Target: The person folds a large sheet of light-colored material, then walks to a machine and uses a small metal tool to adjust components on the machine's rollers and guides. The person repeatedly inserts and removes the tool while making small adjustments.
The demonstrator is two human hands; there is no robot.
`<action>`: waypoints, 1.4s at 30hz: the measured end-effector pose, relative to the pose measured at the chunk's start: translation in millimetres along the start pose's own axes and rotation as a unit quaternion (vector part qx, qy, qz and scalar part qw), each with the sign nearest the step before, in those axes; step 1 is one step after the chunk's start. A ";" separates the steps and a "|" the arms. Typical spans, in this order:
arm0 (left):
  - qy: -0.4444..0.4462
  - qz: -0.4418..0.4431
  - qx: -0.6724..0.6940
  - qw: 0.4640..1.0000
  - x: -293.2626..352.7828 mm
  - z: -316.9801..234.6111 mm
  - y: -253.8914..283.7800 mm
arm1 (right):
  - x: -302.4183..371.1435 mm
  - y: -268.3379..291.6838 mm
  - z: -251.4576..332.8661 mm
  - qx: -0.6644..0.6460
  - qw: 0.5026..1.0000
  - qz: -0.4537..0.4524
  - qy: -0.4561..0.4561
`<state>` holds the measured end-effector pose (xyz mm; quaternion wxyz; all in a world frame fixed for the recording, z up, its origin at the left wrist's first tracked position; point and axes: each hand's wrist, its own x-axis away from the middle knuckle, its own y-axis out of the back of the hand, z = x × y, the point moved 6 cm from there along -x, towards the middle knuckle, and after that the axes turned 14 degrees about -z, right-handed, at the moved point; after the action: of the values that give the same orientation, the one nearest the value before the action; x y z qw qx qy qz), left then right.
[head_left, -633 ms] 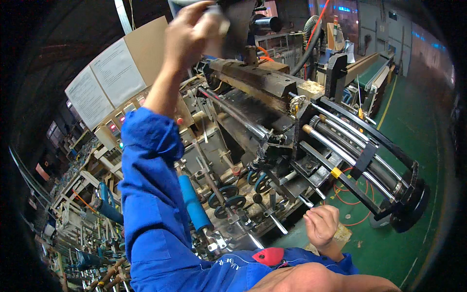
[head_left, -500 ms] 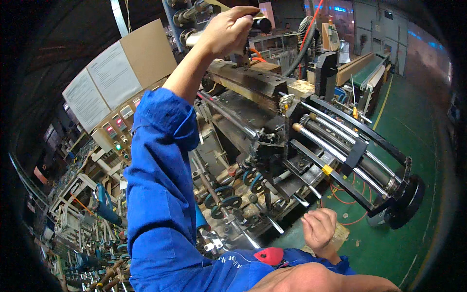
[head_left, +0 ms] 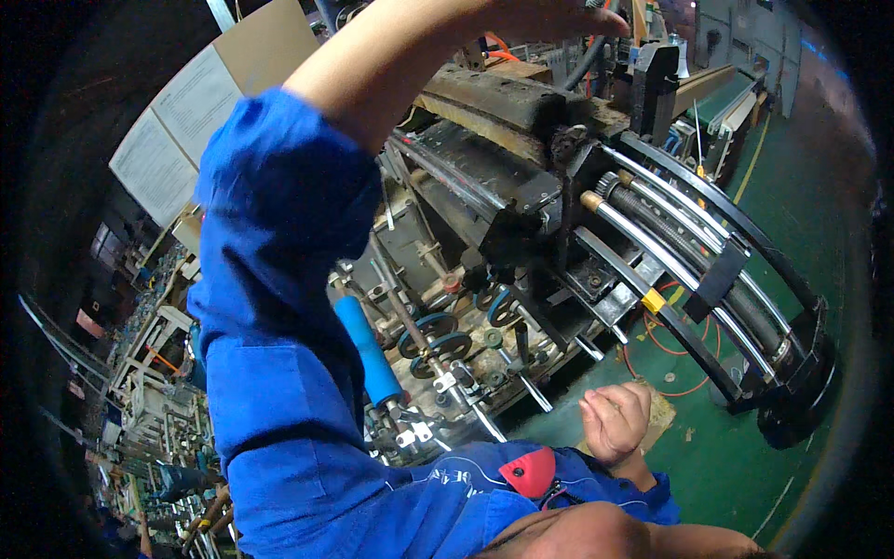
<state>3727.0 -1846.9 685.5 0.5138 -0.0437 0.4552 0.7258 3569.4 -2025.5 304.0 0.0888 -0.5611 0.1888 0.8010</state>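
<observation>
My left hand (head_left: pixel 545 17) reaches across the top edge of the view, above the machine, and is partly cut off. Its visible fingers stretch out to the right, and I see nothing held. Close to my body, my right hand (head_left: pixel 616 424) is curled into a loose fist with nothing visible in it. Beyond that hand lie the ends of several shiny metal rods on the machine. A framed set of steel rollers (head_left: pixel 647 244) juts out at the right, with a black wheel (head_left: pixel 796 401) at its end. Left of centre is a blue roller (head_left: pixel 368 349).
A dark metal beam (head_left: pixel 494 98) crosses the machine. Blue-rimmed wheels (head_left: pixel 438 345) sit on shafts below it. Printed sheets on a board (head_left: pixel 200 98) stand at the left. An orange hose (head_left: pixel 684 387) loops over the green floor (head_left: pixel 736 447). A conveyor (head_left: pixel 722 98) stands far right.
My left hand has left the roller end at the top and swung right, out toward the upper edge. The view has shifted slightly. My right hand stays curled near my body.
</observation>
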 end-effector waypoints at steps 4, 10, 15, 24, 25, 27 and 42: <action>-0.092 -0.243 -0.064 0.964 77.3 -6.9 36.5 | -13.0 -14.0 3.4 -0.097 0.994 0.021 -0.037; 0.254 -0.085 0.345 0.900 234.7 -84.9 10.7 | -54.3 -57.5 13.2 -0.391 0.900 0.030 -0.192; 0.351 0.150 0.587 0.714 303.2 -161.3 -31.0 | -75.1 -93.4 31.4 -0.521 0.826 0.085 -0.199; 0.448 -0.040 0.613 0.650 331.4 -135.5 -1.2 | -66.9 -117.8 31.4 -0.520 0.822 0.030 -0.229; 0.453 -0.038 0.595 0.663 332.4 -130.5 -0.5 | -67.9 -119.4 29.9 -0.504 0.838 0.036 -0.207; 0.410 -0.064 0.536 0.735 327.5 -108.8 6.7 | -70.3 -120.6 26.4 -0.433 0.889 0.042 -0.145; 0.471 0.053 0.572 0.670 327.5 -42.1 -44.2 | -27.6 -175.9 3.7 -0.499 0.747 0.191 -0.396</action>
<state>3591.4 -1642.8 459.8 0.1165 -0.0528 0.9643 0.2320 3638.4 -1861.5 295.2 -0.2916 -0.1104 -0.1865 0.9317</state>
